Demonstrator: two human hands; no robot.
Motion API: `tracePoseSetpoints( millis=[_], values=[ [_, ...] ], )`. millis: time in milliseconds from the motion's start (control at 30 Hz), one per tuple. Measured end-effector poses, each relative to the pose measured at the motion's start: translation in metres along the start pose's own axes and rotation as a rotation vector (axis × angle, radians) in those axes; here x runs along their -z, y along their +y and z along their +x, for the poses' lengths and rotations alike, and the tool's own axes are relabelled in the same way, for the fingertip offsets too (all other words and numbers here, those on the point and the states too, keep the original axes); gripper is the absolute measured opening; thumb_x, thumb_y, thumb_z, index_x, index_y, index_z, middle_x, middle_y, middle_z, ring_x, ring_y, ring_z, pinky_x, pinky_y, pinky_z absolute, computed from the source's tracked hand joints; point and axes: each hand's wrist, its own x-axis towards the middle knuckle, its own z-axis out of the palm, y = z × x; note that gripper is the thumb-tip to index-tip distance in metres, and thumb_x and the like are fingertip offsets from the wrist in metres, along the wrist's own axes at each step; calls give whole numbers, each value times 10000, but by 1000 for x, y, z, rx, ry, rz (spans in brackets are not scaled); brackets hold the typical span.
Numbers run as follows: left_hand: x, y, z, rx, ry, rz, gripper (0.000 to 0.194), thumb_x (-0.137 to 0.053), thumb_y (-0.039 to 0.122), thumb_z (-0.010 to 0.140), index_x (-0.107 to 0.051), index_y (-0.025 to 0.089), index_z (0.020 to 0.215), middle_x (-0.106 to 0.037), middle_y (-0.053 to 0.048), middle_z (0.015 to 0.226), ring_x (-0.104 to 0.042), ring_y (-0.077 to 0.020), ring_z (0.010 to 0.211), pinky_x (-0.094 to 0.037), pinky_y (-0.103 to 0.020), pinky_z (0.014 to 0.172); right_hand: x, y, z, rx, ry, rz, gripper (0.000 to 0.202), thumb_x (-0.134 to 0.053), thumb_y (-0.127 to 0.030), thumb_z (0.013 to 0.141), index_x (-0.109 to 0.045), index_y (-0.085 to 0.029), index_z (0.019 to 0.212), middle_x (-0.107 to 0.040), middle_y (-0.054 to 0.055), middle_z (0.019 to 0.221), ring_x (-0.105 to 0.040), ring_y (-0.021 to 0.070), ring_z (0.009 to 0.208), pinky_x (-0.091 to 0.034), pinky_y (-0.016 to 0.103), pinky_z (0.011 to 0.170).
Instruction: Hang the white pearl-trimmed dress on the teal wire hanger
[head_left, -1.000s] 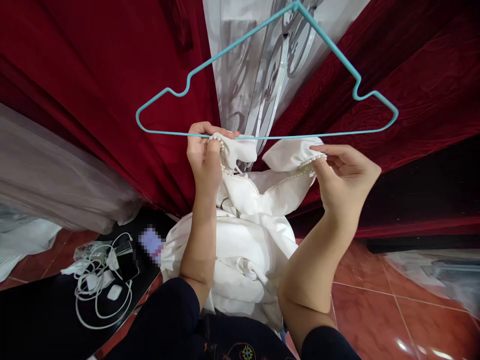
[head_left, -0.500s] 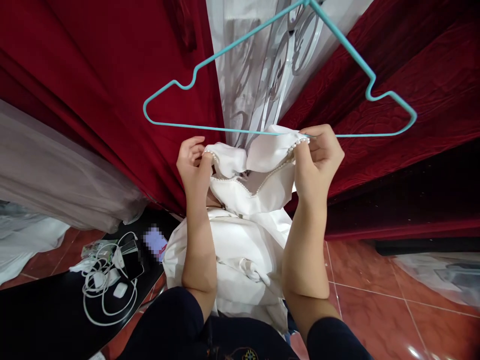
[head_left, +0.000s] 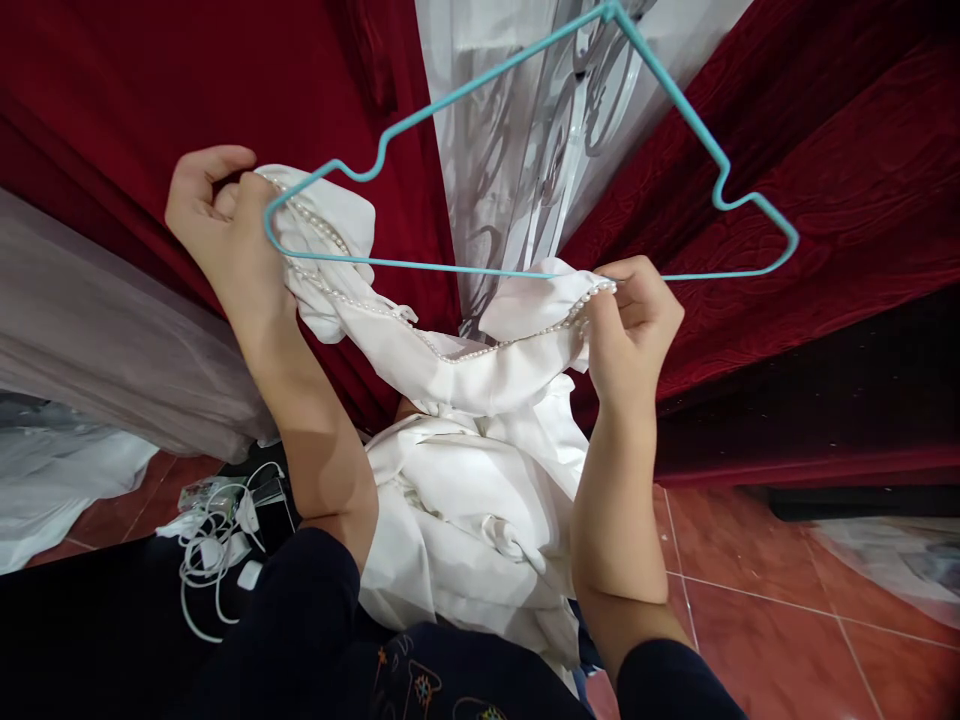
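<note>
A white dress (head_left: 480,470) with a pearl-beaded neckline hangs bunched in front of me. My left hand (head_left: 225,220) pinches one beaded shoulder strap, raised beside the left end of a light-blue hanger (head_left: 450,266). The other strap is gripped by my right hand (head_left: 634,310), which sits against the hanger's bottom bar toward the right. Between my hands the neckline sags in a shallow curve below the bar. On the left, the strap lies behind the hanger's end. The hanger's hook is out of view at the top.
Dark red curtains (head_left: 300,80) hang on both sides, with a white metal scrollwork frame (head_left: 574,150) between them. At lower left, white cables (head_left: 210,550) lie on a black surface (head_left: 90,620). Reddish tiles (head_left: 765,600) cover the floor.
My left hand has moved left and up with its strap, stretching the neckline wide. The hanger has shifted slightly left at its ends. My right hand has stayed almost in place.
</note>
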Motion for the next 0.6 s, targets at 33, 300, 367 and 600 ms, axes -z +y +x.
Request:
tracePoseSetpoints(
  millis=[33, 300, 367, 600],
  values=[
    [2, 5, 1, 20, 30, 17, 274, -643, -25, 855, -716, 238, 830, -698, 11, 833, -731, -258, 1055, -520, -426, 922, 0, 0, 1, 6, 18, -8, 124, -650, -259, 911, -595, -191, 824, -497, -21, 731, -457, 82, 661, -337, 225, 601],
    [-34, 51, -6, 80, -141, 228, 297, -875, 204, 865, -602, 207, 983, -671, 37, 1053, -642, -197, 1226, -536, -321, 1061, 3, 4, 3, 5, 5, -42, 102, -631, -235, 905, -581, -196, 825, -489, -24, 718, -437, 88, 643, -311, 238, 595],
    [-52, 53, -6, 12, -312, 245, 386, -941, 318, 809, -611, 236, 991, -670, 46, 1056, -665, -168, 1090, -578, -276, 982, 3, 5, 1, 7, 18, -67, 108, -625, -235, 919, -570, -198, 834, -468, -26, 725, -415, 88, 646, -292, 248, 602],
    [-79, 53, -51, -91, -434, -338, 70, -784, 339, 968, -747, 288, 999, -686, -2, 997, -694, -198, 1002, -573, -327, 775, 5, 7, 0, -5, 20, -112, 144, -622, -263, 936, -535, -204, 837, -438, -31, 740, -389, 87, 645, -278, 270, 625]
  ],
)
